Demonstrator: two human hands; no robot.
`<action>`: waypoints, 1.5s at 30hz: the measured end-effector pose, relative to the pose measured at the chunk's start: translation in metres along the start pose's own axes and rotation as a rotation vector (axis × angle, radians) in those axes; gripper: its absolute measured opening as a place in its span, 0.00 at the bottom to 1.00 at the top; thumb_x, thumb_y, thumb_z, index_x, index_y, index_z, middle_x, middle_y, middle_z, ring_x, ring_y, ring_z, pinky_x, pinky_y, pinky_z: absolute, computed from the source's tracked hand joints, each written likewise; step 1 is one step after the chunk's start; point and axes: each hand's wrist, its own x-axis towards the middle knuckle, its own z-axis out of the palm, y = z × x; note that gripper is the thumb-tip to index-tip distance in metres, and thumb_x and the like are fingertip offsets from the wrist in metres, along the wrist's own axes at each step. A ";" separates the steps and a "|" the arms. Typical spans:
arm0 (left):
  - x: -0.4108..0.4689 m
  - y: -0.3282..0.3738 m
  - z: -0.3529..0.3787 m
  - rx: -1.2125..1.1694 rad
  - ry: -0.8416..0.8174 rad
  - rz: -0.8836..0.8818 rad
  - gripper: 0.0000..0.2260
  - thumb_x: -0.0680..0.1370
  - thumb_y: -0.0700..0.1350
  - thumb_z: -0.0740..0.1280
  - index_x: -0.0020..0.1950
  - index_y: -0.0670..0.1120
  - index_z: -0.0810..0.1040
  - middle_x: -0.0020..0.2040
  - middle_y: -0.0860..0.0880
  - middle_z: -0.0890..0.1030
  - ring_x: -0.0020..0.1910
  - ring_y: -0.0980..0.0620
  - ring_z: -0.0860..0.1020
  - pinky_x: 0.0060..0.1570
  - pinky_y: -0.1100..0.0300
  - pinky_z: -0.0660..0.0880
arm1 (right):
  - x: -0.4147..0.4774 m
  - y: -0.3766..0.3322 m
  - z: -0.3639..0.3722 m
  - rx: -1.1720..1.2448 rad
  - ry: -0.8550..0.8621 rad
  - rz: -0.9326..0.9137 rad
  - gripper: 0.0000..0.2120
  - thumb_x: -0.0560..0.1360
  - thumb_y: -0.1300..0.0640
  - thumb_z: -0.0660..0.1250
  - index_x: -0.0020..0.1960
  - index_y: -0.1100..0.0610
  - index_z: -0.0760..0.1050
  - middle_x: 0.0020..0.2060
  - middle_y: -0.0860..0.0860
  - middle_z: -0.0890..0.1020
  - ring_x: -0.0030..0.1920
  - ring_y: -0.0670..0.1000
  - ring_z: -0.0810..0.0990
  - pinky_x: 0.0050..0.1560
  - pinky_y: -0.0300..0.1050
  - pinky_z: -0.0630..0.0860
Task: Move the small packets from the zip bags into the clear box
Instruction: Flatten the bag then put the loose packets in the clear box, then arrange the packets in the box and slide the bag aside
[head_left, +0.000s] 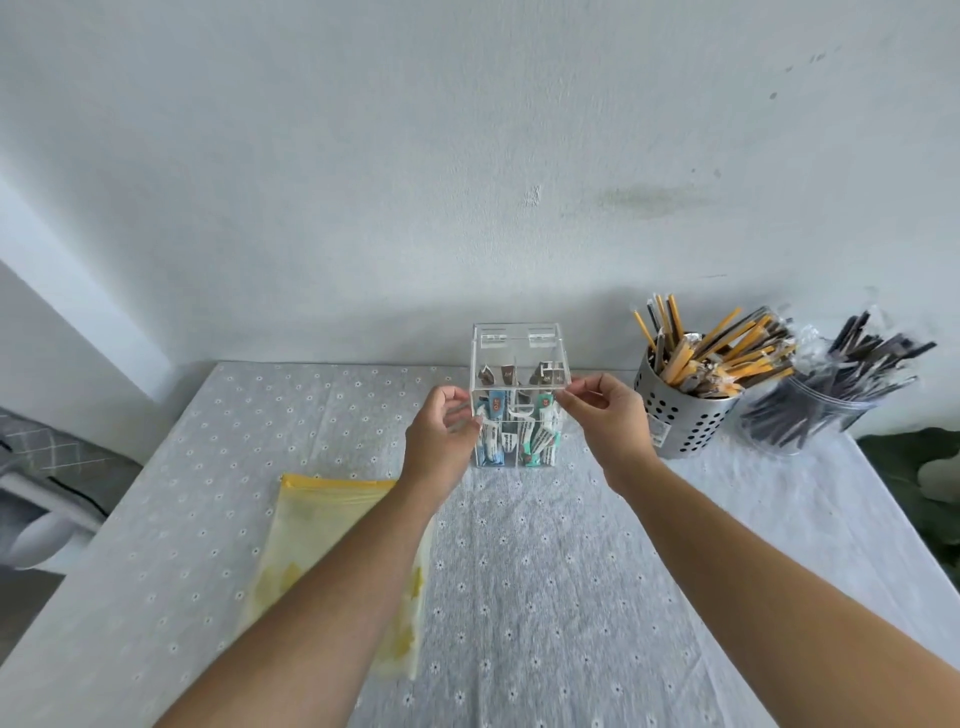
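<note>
A clear box (517, 358) with a hinged lid stands at the back middle of the table. Inside are small packets (519, 436): brown ones in the rear cells, blue and teal ones in the front cells. The lid lies flat on top. My left hand (441, 436) touches the box's front left corner, fingers curled against the lid's edge. At the front right corner, my right hand (605, 415) pinches the lid's edge. A yellow zip bag (322, 525) lies flat at the left, partly under my left forearm.
A perforated metal cup (680, 415) of yellow and dark sticks stands right of the box. Beside it is a clear jar (810, 415) of dark wrapped sticks. The wall runs close behind. The table (571, 571) carries a dotted grey cloth.
</note>
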 end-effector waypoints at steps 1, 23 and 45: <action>0.002 0.000 -0.002 0.025 -0.008 0.007 0.10 0.76 0.39 0.68 0.56 0.45 0.74 0.54 0.51 0.79 0.53 0.56 0.77 0.44 0.74 0.67 | 0.001 0.000 -0.001 -0.026 0.005 -0.006 0.07 0.71 0.63 0.72 0.39 0.56 0.76 0.35 0.48 0.80 0.37 0.45 0.77 0.43 0.36 0.74; 0.049 0.012 -0.008 0.707 -0.068 0.651 0.17 0.76 0.39 0.67 0.65 0.46 0.75 0.63 0.50 0.78 0.62 0.51 0.75 0.62 0.61 0.68 | 0.042 0.007 -0.010 -0.821 -0.100 -0.767 0.09 0.71 0.61 0.73 0.51 0.58 0.79 0.51 0.51 0.83 0.52 0.53 0.81 0.50 0.51 0.80; 0.077 0.032 -0.009 0.790 -0.110 0.530 0.24 0.77 0.45 0.67 0.72 0.49 0.67 0.74 0.48 0.65 0.73 0.49 0.64 0.71 0.51 0.60 | 0.074 -0.020 0.005 -0.861 -0.084 -0.686 0.08 0.73 0.59 0.69 0.52 0.57 0.77 0.53 0.51 0.80 0.51 0.50 0.76 0.50 0.46 0.75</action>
